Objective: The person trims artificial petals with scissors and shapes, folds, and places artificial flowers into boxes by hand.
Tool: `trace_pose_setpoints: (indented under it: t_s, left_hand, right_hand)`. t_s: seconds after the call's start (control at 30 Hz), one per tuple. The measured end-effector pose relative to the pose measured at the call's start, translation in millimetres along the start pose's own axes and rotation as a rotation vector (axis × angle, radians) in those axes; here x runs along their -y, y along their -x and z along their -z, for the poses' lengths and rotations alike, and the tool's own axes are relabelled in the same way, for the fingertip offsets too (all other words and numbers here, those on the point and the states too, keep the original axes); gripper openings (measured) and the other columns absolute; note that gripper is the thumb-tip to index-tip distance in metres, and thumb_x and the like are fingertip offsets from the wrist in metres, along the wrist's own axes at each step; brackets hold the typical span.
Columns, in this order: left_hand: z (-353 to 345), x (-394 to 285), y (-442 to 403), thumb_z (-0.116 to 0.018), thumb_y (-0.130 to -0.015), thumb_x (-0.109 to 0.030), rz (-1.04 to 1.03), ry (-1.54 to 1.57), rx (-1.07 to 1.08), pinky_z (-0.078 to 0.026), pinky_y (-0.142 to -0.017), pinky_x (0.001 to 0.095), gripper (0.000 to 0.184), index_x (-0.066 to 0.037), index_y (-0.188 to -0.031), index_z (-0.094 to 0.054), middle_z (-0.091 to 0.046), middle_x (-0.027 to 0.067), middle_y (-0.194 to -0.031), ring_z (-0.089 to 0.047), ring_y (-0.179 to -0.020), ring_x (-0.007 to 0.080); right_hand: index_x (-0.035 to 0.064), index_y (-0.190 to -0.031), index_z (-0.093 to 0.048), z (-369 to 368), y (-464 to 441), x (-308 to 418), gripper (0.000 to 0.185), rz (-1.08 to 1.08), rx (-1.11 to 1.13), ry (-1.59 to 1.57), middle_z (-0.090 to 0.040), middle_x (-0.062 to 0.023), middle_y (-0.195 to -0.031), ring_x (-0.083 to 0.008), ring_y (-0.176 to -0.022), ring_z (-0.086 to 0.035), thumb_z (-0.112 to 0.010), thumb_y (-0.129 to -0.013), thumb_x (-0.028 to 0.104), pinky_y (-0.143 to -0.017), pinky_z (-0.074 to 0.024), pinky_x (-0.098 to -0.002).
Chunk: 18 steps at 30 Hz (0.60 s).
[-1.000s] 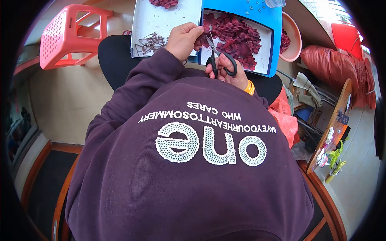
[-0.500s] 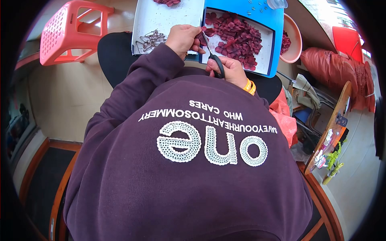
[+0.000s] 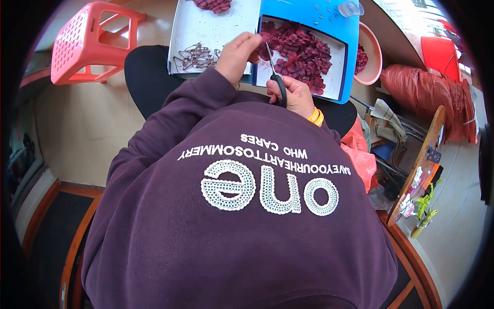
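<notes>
My left hand [image 3: 237, 57] is closed in a pinch at the inner edge of the right-hand box, with a dark red fabric petal [image 3: 265, 37] at its fingertips. Its exact hold is partly hidden by the fingers. Black-handled scissors [image 3: 279, 88] are in my right hand [image 3: 295, 97], their blades pointing up toward the petal and looking closed or nearly so. Behind the blades, a white box [image 3: 337, 56] holds a heap of dark red petals [image 3: 306, 54]. To the left, a white tray [image 3: 218, 28] contains brown wire pieces [image 3: 195, 56] and a dark red flower cluster [image 3: 213, 5].
A blue table surface [image 3: 288, 7] carries a clear cup [image 3: 351, 8] and several small bits. Beside it stands a pink basin [image 3: 374, 69] with more dark red flowers. A pink plastic stool [image 3: 95, 44] is at the left, and a stuffed red bag [image 3: 427, 92] at the right.
My left hand has turned and risen slightly, and the petal shows differently at its fingertips. The scissors have moved a little right and down, away from the left fingers.
</notes>
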<state>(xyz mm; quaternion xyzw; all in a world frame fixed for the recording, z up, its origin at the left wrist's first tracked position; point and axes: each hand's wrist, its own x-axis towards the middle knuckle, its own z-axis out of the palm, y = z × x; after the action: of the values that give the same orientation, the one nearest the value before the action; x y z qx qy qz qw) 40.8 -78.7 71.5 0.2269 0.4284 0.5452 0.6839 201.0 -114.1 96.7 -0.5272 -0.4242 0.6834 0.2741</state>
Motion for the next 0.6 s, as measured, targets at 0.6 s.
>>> trace_pose_setpoints:
  t_s: [0.6]
  left_hand:
    - [19, 14, -13, -0.052, -0.074, 0.01, -0.897, -0.798, 0.166, -0.043, -0.058, 0.0244, 0.022, -0.004, -0.091, -0.057, -0.059, 0.0033, -0.076, -0.054, -0.062, 0.0138]
  right_hand:
    - [0.0021, -0.077, -0.057, 11, 19, 30, 0.025, -0.328, 0.05, -0.441, -0.054, -0.0042, -0.062, -0.0073, -0.049, -0.045, -0.061, -0.082, 0.026, -0.06, -0.0408, -0.0194]
